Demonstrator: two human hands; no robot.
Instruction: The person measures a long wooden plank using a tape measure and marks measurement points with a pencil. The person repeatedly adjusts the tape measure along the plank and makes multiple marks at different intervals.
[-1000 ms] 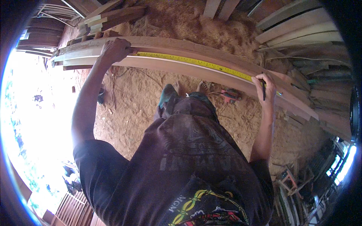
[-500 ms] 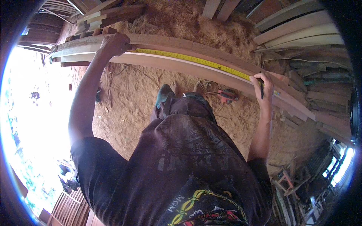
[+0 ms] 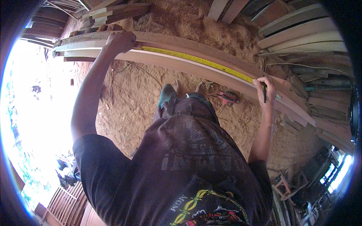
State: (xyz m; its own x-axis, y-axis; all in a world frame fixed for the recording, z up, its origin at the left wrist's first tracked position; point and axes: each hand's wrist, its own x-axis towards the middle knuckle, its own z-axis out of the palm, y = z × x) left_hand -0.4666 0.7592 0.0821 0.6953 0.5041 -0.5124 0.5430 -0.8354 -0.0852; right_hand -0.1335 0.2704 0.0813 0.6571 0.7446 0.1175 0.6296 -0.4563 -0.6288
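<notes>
A yellow tape measure (image 3: 200, 60) is stretched along a long wooden plank (image 3: 169, 60), from one of my hands to the other. My left hand (image 3: 121, 42) is closed at the tape's left part, which its fingers hide. At the right, my right hand (image 3: 267, 87) is closed around a thin black pen or pencil (image 3: 264, 93), with its fingertips at the tape's edge. A short piece of the tape shows beyond that hand. A second board (image 3: 181, 41) lies along the far side of the plank.
A red power tool (image 3: 228, 98) lies on the sawdust-covered ground by my feet (image 3: 201, 88). Stacked boards (image 3: 301, 35) fill the right side, and more timber (image 3: 117, 15) lies at the far left. A wooden frame (image 3: 283, 185) stands at the lower right.
The whole view has shifted slightly. Both hands stay at the same places along the tape and plank.
</notes>
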